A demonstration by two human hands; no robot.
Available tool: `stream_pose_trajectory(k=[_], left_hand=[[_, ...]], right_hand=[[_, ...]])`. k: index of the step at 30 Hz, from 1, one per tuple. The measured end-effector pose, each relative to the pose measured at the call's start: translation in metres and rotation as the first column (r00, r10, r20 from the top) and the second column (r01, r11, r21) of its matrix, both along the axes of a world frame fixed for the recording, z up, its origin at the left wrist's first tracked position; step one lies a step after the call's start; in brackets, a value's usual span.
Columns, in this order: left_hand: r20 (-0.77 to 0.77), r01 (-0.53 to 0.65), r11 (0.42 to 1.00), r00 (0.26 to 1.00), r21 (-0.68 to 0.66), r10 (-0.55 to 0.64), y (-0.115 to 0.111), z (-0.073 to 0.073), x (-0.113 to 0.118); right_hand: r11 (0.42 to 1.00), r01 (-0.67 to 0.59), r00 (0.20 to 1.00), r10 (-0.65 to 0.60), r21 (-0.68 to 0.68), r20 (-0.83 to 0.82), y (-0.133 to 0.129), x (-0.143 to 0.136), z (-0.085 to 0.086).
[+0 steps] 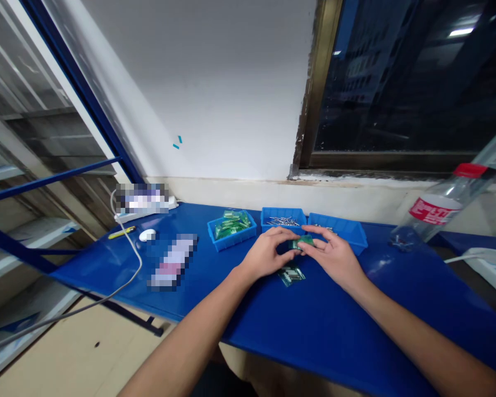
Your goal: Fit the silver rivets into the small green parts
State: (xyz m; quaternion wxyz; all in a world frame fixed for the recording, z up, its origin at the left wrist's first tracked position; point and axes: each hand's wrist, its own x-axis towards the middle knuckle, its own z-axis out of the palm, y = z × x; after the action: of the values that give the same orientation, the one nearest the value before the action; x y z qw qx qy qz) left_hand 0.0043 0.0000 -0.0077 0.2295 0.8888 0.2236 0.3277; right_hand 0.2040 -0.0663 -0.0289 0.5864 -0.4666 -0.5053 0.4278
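Observation:
My left hand [264,253] and my right hand [333,256] meet over the blue table, their fingertips pinching a small green plastic packet [304,241] from both sides. What is inside this packet I cannot make out. Just below them on the tabletop lies another green see-through packet [291,274] with silvery pieces showing in it. Behind my hands stand a blue bin [265,216] holding thin metal pieces like screws or pins, and a second blue bin [355,234], partly covered by my right hand, with small metal parts inside.
Left of my hands, a blue bin [235,241] is heaped with green packets. A yellow cutter [122,232], a white mouse-like object [147,235], a blurred item [173,262] and a grey cable [137,259] lie further left. A clear bottle [434,212] leans at the right.

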Motion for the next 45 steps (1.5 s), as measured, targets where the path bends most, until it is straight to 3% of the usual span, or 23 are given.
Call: stream_pose_trajectory(k=[8, 15, 24, 32, 45], left_hand=[[0.036, -0.073, 0.991, 0.996, -0.109, 0.078, -0.001, 0.005, -0.001], [0.062, -0.110, 0.973, 0.990, -0.202, 0.125, 0.000, -0.002, 0.001], [0.071, 0.008, 1.000, 0.997, 0.027, -0.010, -0.004, 0.004, 0.000], [0.018, 0.032, 0.997, 0.999, 0.069, -0.034, 0.004, -0.008, 0.000], [0.007, 0.037, 0.996, 0.999, 0.078, -0.038, 0.005, -0.006, -0.003]], right_hand=[[1.000, -0.010, 0.997, 0.011, -0.008, 0.080, 0.003, 0.003, -0.004], [0.998, -0.005, 0.991, 0.013, -0.058, 0.133, 0.003, 0.006, -0.007], [0.997, 0.061, 0.991, -0.056, -0.040, 0.123, 0.001, 0.005, -0.002], [0.997, 0.051, 0.994, -0.044, -0.064, 0.105, 0.002, 0.005, -0.005], [0.995, 0.033, 0.993, -0.022, -0.094, 0.115, 0.003, 0.004, -0.005]])
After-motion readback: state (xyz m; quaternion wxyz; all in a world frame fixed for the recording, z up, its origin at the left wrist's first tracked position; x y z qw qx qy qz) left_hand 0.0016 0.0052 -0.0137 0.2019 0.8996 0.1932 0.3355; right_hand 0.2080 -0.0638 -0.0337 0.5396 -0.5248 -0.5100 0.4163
